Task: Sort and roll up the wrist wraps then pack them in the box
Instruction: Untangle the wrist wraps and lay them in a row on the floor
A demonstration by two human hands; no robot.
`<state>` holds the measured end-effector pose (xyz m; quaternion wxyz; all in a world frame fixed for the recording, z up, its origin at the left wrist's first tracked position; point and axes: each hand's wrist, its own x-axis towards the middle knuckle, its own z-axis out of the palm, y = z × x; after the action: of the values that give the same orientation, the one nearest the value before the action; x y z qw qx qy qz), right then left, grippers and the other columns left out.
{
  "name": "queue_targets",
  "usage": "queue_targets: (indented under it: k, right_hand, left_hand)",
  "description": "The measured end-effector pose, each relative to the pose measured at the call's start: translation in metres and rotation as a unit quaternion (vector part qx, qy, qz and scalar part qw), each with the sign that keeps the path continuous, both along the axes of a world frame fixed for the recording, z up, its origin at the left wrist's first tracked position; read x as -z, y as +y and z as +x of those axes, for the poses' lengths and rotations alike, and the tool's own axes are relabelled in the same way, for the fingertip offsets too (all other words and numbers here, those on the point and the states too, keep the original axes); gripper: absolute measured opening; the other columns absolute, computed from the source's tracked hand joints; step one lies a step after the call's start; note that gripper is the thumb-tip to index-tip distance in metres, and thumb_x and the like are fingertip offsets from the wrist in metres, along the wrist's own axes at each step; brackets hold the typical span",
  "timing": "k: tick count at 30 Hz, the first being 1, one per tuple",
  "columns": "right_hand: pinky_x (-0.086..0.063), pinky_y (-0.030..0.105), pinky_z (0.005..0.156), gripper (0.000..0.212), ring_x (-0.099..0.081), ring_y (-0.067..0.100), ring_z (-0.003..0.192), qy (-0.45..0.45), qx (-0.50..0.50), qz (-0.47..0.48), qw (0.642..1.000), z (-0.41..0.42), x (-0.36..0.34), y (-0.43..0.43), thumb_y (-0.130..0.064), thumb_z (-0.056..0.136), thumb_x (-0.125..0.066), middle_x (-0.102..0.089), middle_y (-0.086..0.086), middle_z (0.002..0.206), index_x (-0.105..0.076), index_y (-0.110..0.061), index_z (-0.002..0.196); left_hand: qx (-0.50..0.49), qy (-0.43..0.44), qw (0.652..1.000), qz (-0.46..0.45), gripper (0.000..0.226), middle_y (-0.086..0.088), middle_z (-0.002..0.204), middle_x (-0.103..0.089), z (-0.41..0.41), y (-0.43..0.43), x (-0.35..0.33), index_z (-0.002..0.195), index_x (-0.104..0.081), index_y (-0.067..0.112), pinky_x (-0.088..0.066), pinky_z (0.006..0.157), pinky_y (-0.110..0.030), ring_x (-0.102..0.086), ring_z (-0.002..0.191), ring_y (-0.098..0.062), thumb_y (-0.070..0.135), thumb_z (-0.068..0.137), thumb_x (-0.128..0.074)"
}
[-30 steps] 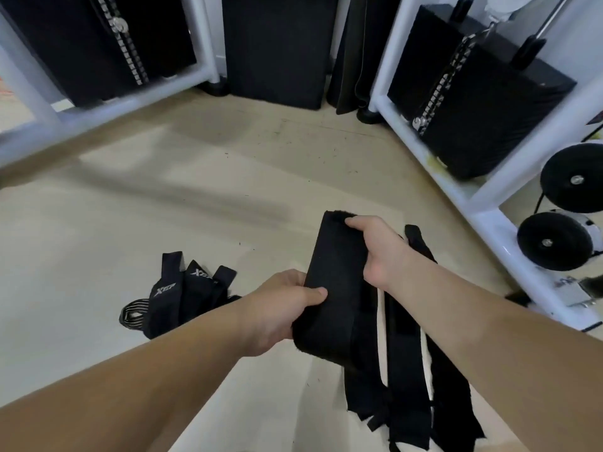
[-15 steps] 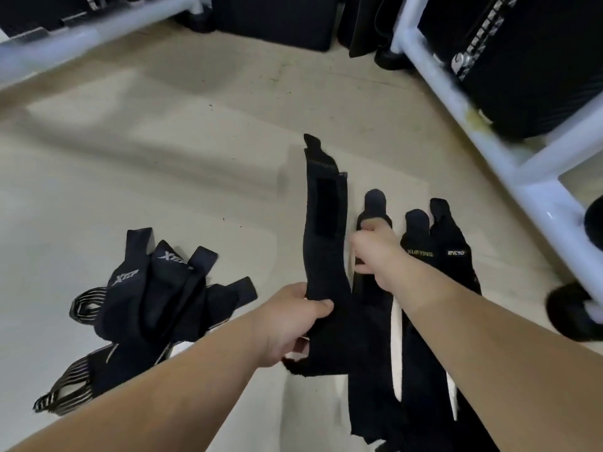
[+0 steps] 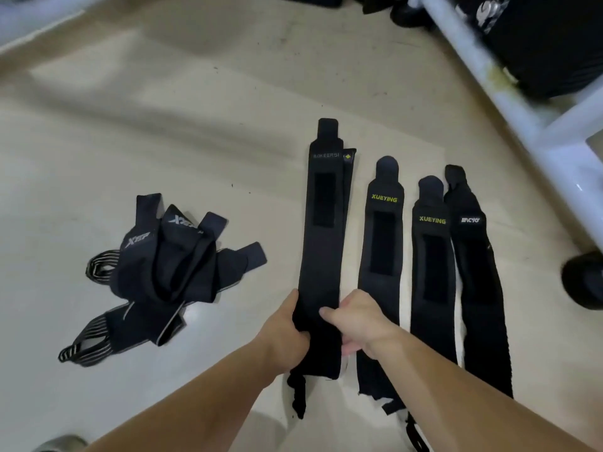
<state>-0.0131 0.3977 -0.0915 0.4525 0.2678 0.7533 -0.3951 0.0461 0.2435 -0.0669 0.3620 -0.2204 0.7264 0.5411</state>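
A long black wrist wrap [image 3: 323,243] with a grey label lies stretched flat on the pale floor. My left hand [image 3: 287,331] grips its near left edge and my right hand [image 3: 355,321] grips its near right edge. To its right lie two black wraps with yellow lettering [image 3: 381,243] [image 3: 430,275], then a black wrap with white lettering [image 3: 476,282], all laid out side by side. A tangled heap of black and striped wraps [image 3: 163,265] sits to the left. No box is in view.
A white metal frame [image 3: 509,102] runs diagonally across the upper right with black padded equipment [image 3: 554,44] behind it. A dark round object [image 3: 584,278] sits at the right edge. Another white bar [image 3: 29,17] crosses the top left corner.
The wrap was held up, partly folded, in both hands; it now lies full length on the floor. Both hands have slid to its near end. The view has tilted down.
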Motion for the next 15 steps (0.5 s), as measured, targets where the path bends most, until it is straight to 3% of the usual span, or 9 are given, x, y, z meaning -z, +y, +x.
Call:
queue_targets:
  k: [3,5,7,10,12,15]
  right_hand:
    - [-0.065,0.039,0.057,0.026,-0.076,0.035,0.078,0.012,-0.053,0.058,0.997,0.007,-0.006,0.007,-0.026,0.099,-0.075,-0.071,0.02,0.091,-0.06,-0.005,0.1]
    - [-0.061,0.037,0.062,0.022,-0.075,0.031,0.079,0.12,-0.205,0.159,0.958,0.008,-0.012,0.011,-0.031,0.1,-0.067,-0.07,0.009,0.087,-0.061,-0.01,0.097]
    - [-0.053,0.034,0.069,0.023,-0.069,0.025,0.086,0.202,-0.288,0.203,0.914,0.007,-0.023,0.008,-0.038,0.104,-0.059,-0.067,0.0,0.092,-0.062,-0.016,0.101]
    - [-0.06,0.037,0.077,0.024,-0.067,0.019,0.083,0.217,-0.284,0.15,0.922,0.004,-0.039,-0.004,-0.039,0.106,-0.055,-0.067,-0.003,0.089,-0.062,-0.02,0.094]
    - [-0.061,0.038,0.078,0.022,-0.066,0.017,0.081,0.212,-0.275,0.1,0.932,0.004,-0.052,-0.016,-0.034,0.107,-0.055,-0.067,-0.002,0.086,-0.06,-0.022,0.088]
    - [-0.056,0.033,0.073,0.021,-0.064,0.016,0.081,0.214,-0.338,0.058,0.915,-0.004,-0.086,-0.039,-0.032,0.108,-0.052,-0.067,-0.002,0.089,-0.059,-0.024,0.09]
  left_hand:
    - [0.035,0.004,0.998,-0.046,0.068,0.01,0.127,-0.072,0.005,0.004,0.01,0.155,-0.041,0.042,-0.055,0.108,-0.038,-0.068,0.117,-0.018,0.001,0.1,-0.046]
    - [0.077,0.009,0.993,-0.084,0.064,0.008,0.118,-0.073,0.008,0.007,0.014,0.153,-0.038,0.045,-0.059,0.099,-0.04,-0.069,0.109,-0.022,0.01,0.1,-0.048]
    - [0.134,0.026,0.982,-0.134,0.056,0.006,0.114,-0.074,0.008,0.005,0.015,0.152,-0.038,0.045,-0.059,0.095,-0.04,-0.069,0.104,-0.024,0.02,0.102,-0.046]
    - [0.212,0.021,0.961,-0.175,0.04,0.001,0.131,-0.071,0.005,-0.008,0.009,0.144,-0.056,0.033,-0.054,0.103,-0.038,-0.066,0.116,-0.025,0.025,0.106,-0.045]
    - [0.245,0.015,0.949,-0.196,0.045,-0.002,0.141,-0.065,0.003,-0.025,0.001,0.152,-0.052,0.028,-0.051,0.107,-0.034,-0.062,0.126,-0.026,0.025,0.107,-0.047]
    - [0.247,0.047,0.933,-0.257,0.047,-0.004,0.135,-0.067,-0.006,-0.061,-0.01,0.152,-0.05,0.025,-0.054,0.101,-0.037,-0.062,0.123,-0.03,0.027,0.106,-0.048]
